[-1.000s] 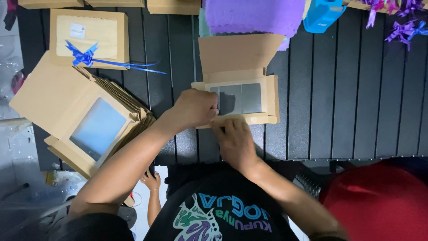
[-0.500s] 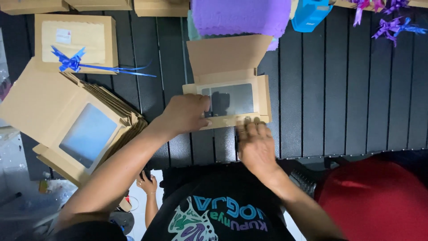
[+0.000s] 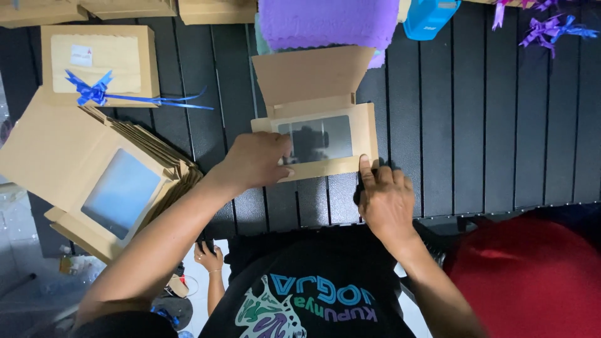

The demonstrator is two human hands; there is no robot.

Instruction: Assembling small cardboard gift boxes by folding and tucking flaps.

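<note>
A flat brown cardboard box [image 3: 319,112] with a clear window lies on the black slatted table [image 3: 501,125], its lid flap raised toward the far side. My left hand [image 3: 253,161] presses on the box's near left corner, fingers over the window edge. My right hand [image 3: 382,197] rests at the near right corner, fingertips touching the box's edge.
A stack of flat windowed boxes [image 3: 106,181] lies at the left. Behind it sits a closed box with a blue ribbon bow [image 3: 97,91]. A purple cloth [image 3: 328,22], a blue container [image 3: 429,15] and purple ribbons [image 3: 551,25] line the far edge. A red object [image 3: 532,275] is at the lower right.
My right hand has slid right along the near edge to the box's right corner. My left hand stays pressed on the left corner.
</note>
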